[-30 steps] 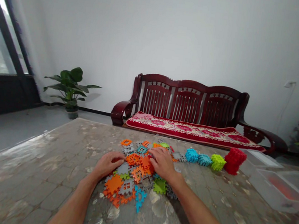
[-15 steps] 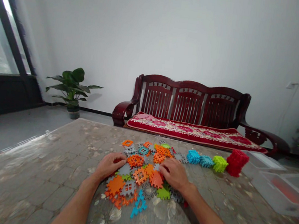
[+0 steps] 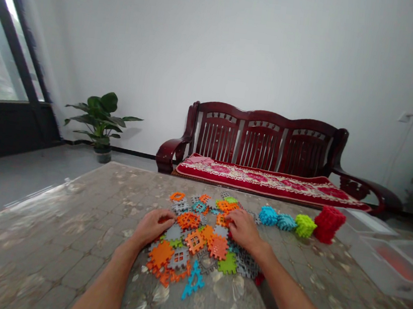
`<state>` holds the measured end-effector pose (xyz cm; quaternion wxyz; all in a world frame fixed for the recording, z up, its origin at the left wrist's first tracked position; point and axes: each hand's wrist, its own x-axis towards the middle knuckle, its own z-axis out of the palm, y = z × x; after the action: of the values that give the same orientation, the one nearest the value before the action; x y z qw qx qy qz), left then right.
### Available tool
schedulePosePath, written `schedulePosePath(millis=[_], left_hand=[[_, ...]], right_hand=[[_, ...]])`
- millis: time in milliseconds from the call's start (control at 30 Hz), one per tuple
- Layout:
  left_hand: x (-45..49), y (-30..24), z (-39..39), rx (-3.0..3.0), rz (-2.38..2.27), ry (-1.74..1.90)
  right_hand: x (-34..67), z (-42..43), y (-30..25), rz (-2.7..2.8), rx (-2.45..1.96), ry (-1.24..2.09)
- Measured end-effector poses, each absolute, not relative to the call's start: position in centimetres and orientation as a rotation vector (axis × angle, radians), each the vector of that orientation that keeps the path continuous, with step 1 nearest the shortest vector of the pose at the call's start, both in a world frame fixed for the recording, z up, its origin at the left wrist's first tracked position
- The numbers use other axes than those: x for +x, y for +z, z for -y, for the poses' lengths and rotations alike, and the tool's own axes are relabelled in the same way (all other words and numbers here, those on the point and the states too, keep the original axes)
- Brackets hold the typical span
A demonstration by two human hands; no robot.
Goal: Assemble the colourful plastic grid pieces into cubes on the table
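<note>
A loose pile of interlocking plastic tiles in orange, grey, green and blue lies between my hands. My left hand [image 3: 154,224] rests at the pile's left edge, fingers curled and pressed together beside a flat grey tile [image 3: 174,232]; what they hold, if anything, is hidden. On the far right of the pile, my right hand [image 3: 245,230] has its fingertips closed at an orange window tile [image 3: 221,220]. Below that hand lie a salmon tile [image 3: 218,247] and a green tile [image 3: 228,264]. A blue triangular piece [image 3: 194,280] sits at the near edge.
To the right stand stacks of tiles: blue [image 3: 268,216], teal [image 3: 286,222], lime [image 3: 304,225] and tall red [image 3: 328,225]. Clear plastic boxes [image 3: 391,272] stand beyond them. A patterned cloth [image 3: 66,237] covers the table; a wooden bench [image 3: 261,141] is behind it.
My right hand has moved up and away from me, from beside a grey tile to the orange window tile. My left hand has stayed almost in place.
</note>
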<state>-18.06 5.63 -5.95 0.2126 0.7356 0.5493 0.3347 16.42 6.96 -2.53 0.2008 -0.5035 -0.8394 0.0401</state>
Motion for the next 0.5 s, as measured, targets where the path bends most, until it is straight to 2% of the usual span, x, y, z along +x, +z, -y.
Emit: schedulePosePath(millis=[267,500], left_hand=[[-18.1,-6.0,-5.7,2.032,-1.542,0.926],[-18.0,-6.0,-5.8,2.008,-1.546,0.916]], right_hand=[[15.7,-5.3,-1.0,2.628,-1.171,0.357],[15.6,-4.6,-1.0,2.609,-1.301,0.271]])
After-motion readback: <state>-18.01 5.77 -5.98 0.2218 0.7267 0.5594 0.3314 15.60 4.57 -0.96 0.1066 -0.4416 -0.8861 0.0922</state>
